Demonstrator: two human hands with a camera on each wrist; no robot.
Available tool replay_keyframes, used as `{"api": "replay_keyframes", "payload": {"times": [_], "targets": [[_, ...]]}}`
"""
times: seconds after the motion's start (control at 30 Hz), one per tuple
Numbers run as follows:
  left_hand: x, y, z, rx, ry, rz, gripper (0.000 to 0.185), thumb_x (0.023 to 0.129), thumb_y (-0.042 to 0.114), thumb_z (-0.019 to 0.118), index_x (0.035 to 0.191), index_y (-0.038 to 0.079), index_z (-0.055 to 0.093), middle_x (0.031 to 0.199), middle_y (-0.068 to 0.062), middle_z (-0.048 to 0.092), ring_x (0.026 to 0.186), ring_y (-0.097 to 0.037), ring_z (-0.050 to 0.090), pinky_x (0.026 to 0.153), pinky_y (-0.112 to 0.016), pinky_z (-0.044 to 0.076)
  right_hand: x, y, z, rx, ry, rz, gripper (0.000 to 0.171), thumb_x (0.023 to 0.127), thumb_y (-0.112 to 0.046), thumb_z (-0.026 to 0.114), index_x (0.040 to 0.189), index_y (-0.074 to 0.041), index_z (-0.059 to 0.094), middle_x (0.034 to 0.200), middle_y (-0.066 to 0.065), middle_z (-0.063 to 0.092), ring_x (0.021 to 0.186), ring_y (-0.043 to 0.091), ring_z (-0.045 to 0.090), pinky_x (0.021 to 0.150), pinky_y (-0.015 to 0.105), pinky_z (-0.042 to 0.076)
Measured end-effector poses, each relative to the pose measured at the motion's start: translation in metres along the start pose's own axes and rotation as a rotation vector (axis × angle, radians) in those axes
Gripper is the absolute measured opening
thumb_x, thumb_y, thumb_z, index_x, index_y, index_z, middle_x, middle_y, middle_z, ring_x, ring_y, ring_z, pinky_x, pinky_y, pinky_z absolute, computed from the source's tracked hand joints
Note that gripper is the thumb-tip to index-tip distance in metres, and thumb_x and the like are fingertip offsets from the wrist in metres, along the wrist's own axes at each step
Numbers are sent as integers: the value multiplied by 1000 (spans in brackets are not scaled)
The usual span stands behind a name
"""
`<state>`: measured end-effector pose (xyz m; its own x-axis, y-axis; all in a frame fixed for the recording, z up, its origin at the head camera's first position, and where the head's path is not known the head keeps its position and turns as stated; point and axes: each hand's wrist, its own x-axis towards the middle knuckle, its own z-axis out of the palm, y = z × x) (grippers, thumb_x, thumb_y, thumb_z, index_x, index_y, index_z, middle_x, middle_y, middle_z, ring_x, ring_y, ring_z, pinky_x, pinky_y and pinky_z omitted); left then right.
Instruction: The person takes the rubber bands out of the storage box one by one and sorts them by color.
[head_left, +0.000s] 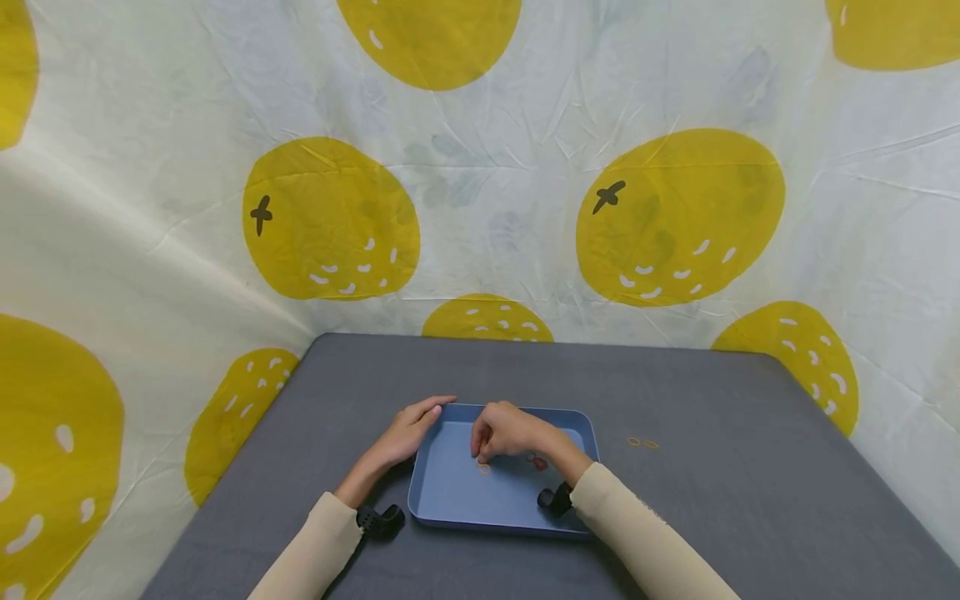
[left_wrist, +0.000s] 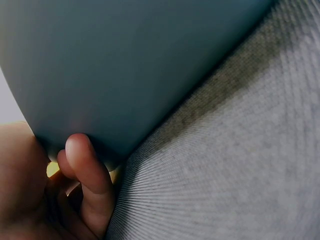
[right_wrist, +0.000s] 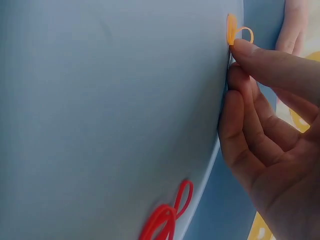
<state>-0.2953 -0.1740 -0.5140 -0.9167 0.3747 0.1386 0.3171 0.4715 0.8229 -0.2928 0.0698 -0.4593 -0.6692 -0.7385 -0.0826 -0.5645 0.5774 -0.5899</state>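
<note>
A shallow blue tray (head_left: pixel 480 510) lies on the table. My left hand (head_left: pixel 408 432) holds its far left corner, with bent fingers (left_wrist: pixel 85 162) against the outer wall in the left wrist view. The right hand (head_left: pixel 513 432) reaches down inside the tray, fingers bent and bunched. At its thumb tip is an orange rubber band (right_wrist: pixel 251 36), its loop standing up, beside another orange loop (right_wrist: pixel 231 29) on the tray floor. Red rubber bands (right_wrist: pixel 161 220) lie in the tray nearer the right wrist, partly hidden by that arm in the head view.
Two orange rubber bands, one of them this loop (head_left: pixel 633 441), lie on the grey table (head_left: pixel 720 500) right of the tray. A white curtain with yellow fruit prints (head_left: pixel 495 217) hangs behind the table and along its sides.
</note>
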Motion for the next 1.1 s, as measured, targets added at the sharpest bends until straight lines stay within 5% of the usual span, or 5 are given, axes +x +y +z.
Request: {"api": "replay_keyframes", "payload": {"times": [1.1], "targets": [[0,0,1,-16,-16,-7,41,113,33,42,149,22,57,154,-9,56,145,-33,50,116,-60,39,-6,2,-5,74,24,-14,10,87,-4,82,80,-10,78,70,-3,73,60,5,64,57,20,51]]}}
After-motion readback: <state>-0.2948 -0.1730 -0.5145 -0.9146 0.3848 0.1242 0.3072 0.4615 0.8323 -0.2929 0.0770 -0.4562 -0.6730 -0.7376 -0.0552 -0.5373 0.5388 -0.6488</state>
